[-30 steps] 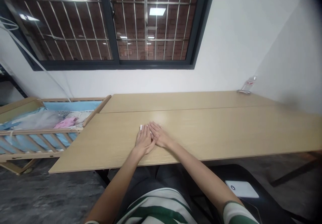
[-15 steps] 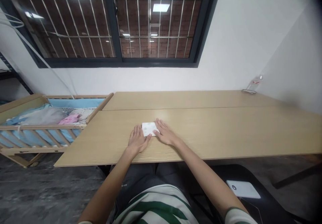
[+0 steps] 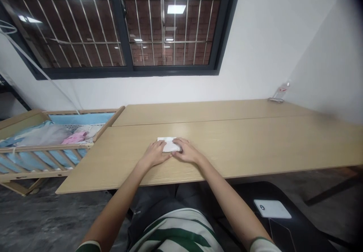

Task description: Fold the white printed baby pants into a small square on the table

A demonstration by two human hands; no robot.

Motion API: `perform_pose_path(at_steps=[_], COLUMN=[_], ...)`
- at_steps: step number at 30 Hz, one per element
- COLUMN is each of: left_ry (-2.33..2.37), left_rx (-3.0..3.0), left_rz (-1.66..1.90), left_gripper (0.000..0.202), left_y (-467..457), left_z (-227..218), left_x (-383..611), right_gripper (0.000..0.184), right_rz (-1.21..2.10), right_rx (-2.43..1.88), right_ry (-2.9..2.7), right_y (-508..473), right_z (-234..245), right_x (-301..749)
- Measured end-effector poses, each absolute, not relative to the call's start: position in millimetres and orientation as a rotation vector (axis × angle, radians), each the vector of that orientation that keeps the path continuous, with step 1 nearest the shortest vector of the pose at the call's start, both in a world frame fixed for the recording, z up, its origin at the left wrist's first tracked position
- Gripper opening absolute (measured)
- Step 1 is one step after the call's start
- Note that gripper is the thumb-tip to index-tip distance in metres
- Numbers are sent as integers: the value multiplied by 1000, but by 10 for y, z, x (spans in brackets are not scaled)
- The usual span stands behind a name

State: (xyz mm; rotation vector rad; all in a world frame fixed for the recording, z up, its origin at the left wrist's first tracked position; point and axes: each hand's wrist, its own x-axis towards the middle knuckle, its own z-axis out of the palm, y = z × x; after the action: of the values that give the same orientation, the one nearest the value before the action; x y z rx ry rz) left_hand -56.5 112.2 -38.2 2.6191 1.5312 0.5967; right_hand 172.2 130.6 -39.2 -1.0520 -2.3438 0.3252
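A small white folded piece [image 3: 169, 145], soft-looking, lies on the wooden table [image 3: 241, 142] in front of me. Whether it is paper or cloth I cannot tell. My left hand [image 3: 154, 153] grips its left side, fingertips on top and thumb along the near edge. At the right side, my right hand [image 3: 187, 150] curls its fingers over the piece, with the thumb at the near edge. Both thumbs almost meet there. The fingers partly cover its two ends.
A wooden crib [image 3: 45, 150] with blue and pink bedding stands at the left. A clear bottle [image 3: 281, 92] is at the back right of the table. On a black chair [image 3: 255, 191] lies a white phone [image 3: 272, 209]. A barred window [image 3: 170, 29] is above.
Both hands have gone from lying flat beside and on the white piece to curling their fingers over its ends. The printed marks on it no longer show clearly. The view has shifted slightly.
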Motion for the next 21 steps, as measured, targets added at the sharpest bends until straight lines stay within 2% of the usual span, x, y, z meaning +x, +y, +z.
perform_pose_path(at_steps=[4, 7, 10, 14, 21], left_ry=[1497, 1479, 1442, 1428, 1528], left_rx=[2610, 2599, 2585, 2533, 2257], left_rz=[618, 646, 678, 793, 1099], left_gripper=[49, 45, 43, 28, 37], left_y=[1200, 1244, 1296, 1316, 1146], left_z=[-361, -344, -313, -200, 101], left_x=[-573, -599, -670, -744, -652], right_gripper=[61, 56, 45, 27, 38], right_rz=[314, 260, 179, 232, 535], right_rx=[-1043, -1036, -1035, -1050, -1057], right_ry=[-2354, -2341, -2313, -2225, -1875], right_y=[1344, 1366, 1367, 1377, 1648], right_z=[-402, -422, -436, -381, 57], right_x=[1710, 1690, 1666, 1661, 1546])
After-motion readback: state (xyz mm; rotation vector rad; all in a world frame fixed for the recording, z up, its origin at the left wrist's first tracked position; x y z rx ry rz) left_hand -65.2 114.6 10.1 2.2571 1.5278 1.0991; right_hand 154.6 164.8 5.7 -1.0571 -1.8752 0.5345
